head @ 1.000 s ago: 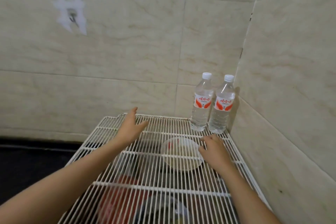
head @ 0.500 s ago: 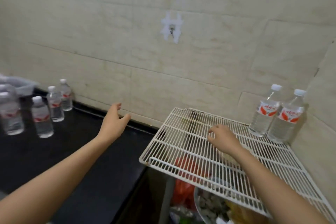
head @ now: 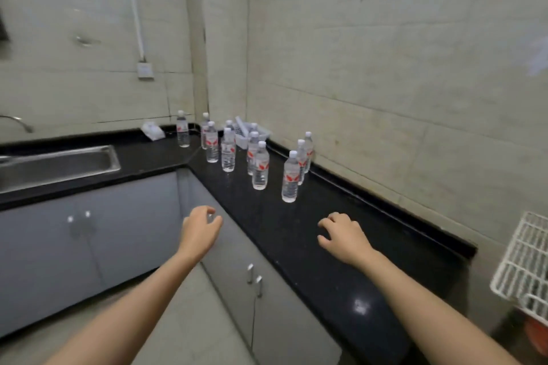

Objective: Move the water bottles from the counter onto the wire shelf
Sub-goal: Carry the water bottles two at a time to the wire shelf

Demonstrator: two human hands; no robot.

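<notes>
Both hands are empty, fingers loosely curled round nothing: the left hand (head: 200, 234) hangs just off the counter's front edge, the right hand (head: 344, 238) over the counter (head: 267, 240). The nearest water bottle (head: 290, 178) stands upright well ahead of the right fingertips, and some ten more cluster toward the far corner. Only a bottle-free corner of the wire shelf (head: 527, 261) shows, so most of the work seems left.

Person's body, lower half of frame:
- Left forearm (head: 133, 305) bare, wrist to lower-left frame edge.
- Right forearm (head: 430, 305) bare, wrist to lower-right frame edge.
- Left grip (head: 200, 231) and right grip (head: 342, 238) bare, near lower centre.
- Outlines were slightly blurred; nails and finer marks could not be told.
</notes>
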